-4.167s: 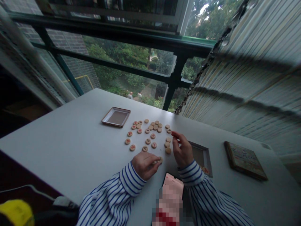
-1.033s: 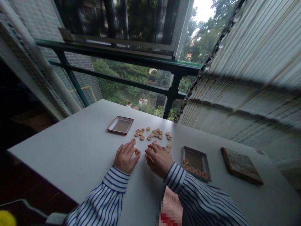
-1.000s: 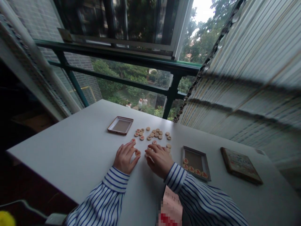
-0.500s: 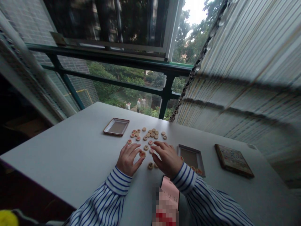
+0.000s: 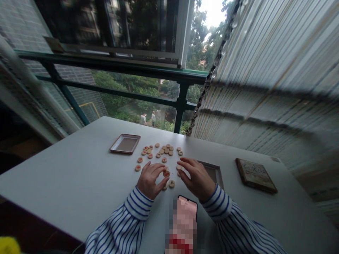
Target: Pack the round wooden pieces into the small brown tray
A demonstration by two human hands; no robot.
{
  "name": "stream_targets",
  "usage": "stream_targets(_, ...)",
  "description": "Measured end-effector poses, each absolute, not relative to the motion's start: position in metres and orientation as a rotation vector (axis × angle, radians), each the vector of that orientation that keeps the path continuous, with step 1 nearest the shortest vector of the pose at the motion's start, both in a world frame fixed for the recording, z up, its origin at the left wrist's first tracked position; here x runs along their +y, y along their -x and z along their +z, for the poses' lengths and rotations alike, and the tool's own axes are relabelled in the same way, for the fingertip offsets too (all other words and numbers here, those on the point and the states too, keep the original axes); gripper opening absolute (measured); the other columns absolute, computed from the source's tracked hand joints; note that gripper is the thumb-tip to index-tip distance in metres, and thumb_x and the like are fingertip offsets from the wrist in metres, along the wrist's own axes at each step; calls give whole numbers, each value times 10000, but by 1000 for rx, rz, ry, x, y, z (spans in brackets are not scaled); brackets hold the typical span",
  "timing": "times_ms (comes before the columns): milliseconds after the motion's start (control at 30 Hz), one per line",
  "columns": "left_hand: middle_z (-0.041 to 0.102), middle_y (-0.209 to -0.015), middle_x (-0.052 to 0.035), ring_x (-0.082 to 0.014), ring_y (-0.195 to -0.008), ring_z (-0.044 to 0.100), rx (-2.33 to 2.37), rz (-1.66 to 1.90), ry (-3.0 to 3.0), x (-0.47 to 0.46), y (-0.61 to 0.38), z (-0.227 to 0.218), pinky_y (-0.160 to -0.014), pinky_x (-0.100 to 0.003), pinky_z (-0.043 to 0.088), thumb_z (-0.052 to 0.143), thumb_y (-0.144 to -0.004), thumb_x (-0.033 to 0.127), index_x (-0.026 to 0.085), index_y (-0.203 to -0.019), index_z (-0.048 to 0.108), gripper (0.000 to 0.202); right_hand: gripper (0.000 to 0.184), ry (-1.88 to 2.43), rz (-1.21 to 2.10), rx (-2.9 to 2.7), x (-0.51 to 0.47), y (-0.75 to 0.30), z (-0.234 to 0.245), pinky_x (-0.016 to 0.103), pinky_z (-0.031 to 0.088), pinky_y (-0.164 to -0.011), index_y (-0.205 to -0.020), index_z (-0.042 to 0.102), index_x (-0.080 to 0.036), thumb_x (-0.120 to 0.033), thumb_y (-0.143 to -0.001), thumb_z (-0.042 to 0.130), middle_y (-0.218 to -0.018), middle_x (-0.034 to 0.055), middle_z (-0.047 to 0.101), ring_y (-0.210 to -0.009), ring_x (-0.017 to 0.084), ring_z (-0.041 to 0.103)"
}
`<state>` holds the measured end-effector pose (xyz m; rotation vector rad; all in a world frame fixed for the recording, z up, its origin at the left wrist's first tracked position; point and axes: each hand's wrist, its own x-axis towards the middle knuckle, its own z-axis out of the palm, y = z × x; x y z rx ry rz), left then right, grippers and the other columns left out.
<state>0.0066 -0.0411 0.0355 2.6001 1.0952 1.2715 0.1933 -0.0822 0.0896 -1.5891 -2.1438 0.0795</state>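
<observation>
Round wooden Chinese chess pieces are scattered over the white table. My left hand [image 5: 150, 180] pinches a red-marked chess piece [image 5: 166, 174] between thumb and fingers. Facing it, my right hand [image 5: 198, 179] has its thumb and index finger curved round a pale chess piece [image 5: 179, 168]; its marking is hard to make out. A black-marked chess piece [image 5: 172, 183] lies just below, between the hands, with another partly behind my left thumb. Beyond my fingertips sits a red-marked chess piece [image 5: 164, 159]. More red-marked pieces lie left of my left hand, including one chess piece [image 5: 138, 168].
Face-down pieces [image 5: 166, 151] cluster farther back. A shallow tray [image 5: 112, 149] stands at back left; another tray [image 5: 221, 176] is partly behind my right hand. A closed box [image 5: 255, 175] lies at right, a phone [image 5: 187, 211] in front. Railing [image 5: 180, 102] and curtain [image 5: 251, 77] border the table.
The whole view has shifted slightly. My left hand has moved right with its piece, uncovering a red piece at its left. My right hand has also moved right, covering more of the right tray.
</observation>
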Motion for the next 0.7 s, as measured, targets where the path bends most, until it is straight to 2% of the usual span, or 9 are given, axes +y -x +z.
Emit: stream_targets(700, 651, -894, -50, -191, -879, 584, 953, 1262, -2593, -44, -50, 49, -917, -423, 325, 587, -701, 269, 183, -852, 567, 175, 312, 1632, 27, -2050, -92, -239, 94, 367, 421, -861, -1084, 557, -185, -267, -801, 453, -1118, 88, 558, -1013, 201, 508)
